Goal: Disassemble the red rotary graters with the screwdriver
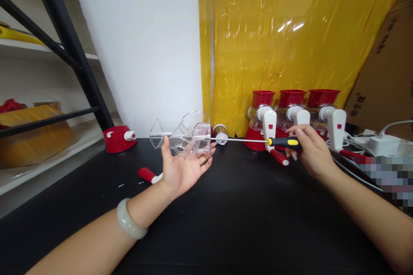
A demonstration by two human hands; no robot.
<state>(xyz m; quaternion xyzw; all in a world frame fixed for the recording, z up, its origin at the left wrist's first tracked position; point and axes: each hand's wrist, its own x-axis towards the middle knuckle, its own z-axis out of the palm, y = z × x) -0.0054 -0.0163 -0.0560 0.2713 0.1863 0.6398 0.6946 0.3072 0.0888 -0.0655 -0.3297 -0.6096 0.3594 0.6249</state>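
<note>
My left hand (185, 174), palm up, holds a clear plastic grater housing (182, 135) above the black table. Its thumb lies along the near side and the fingers reach under the right end. In my right hand (309, 148) is a screwdriver (284, 142) with a black and yellow handle. The long shaft points left, and its tip meets or overlaps the housing's right end; contact is unclear. Behind that end a metal grater drum (220, 133) lies on the table. A red and white crank handle (148, 175) is partly hidden behind my left wrist.
A red base (119, 139) with a white knob stands at the left. Several assembled red and white rotary graters (263, 116) line the back right. Two small screws (141, 182) lie left of the crank. White cables and a power adapter (385, 142) sit far right; a shelf (48, 114) borders the left.
</note>
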